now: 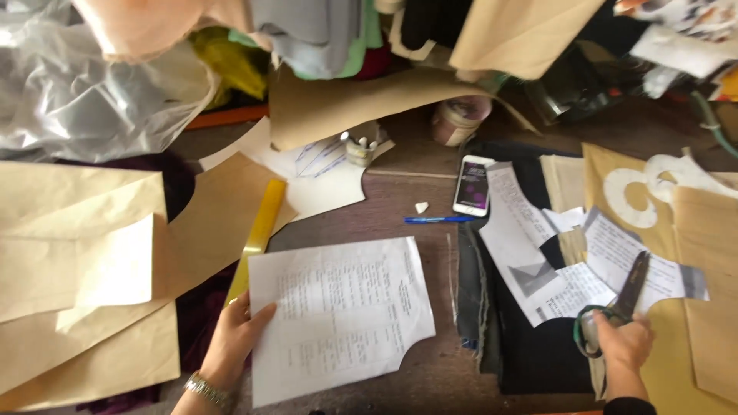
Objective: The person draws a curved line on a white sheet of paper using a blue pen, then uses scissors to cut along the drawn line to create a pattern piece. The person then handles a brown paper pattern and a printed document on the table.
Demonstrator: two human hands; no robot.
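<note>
Your left hand (231, 342) lies at the left edge of a white printed paper pattern piece (342, 315), thumb on top and fingers closed lightly over the sheet's edge, pinning it flat on the desk (400, 204). A metal watch (206, 390) sits on that wrist. Your right hand (624, 342) has its grip closed through the green handles of a pair of tailor's scissors (626, 296); the blades point up and away from you, lying over cut pieces of printed paper (538, 253) on dark fabric (530, 353).

The desk is dark brown wood, mostly buried. Just beside your left hand a yellow ruler (260, 230) runs diagonally, its lower end under the sheet. Large brown kraft-paper patterns (84, 253) cover the left side, and more brown paper (692, 253) covers the right. Between the two hands' work, a blue pen (438, 220) lies near a smartphone (473, 184) with its screen lit, and a small piece of white chalk (421, 207) sits just left of the phone. At the far edge you have clear plastic sheeting (77, 84), heaped cloth in several colours (323, 31) and a roll of tape (460, 119).
</note>
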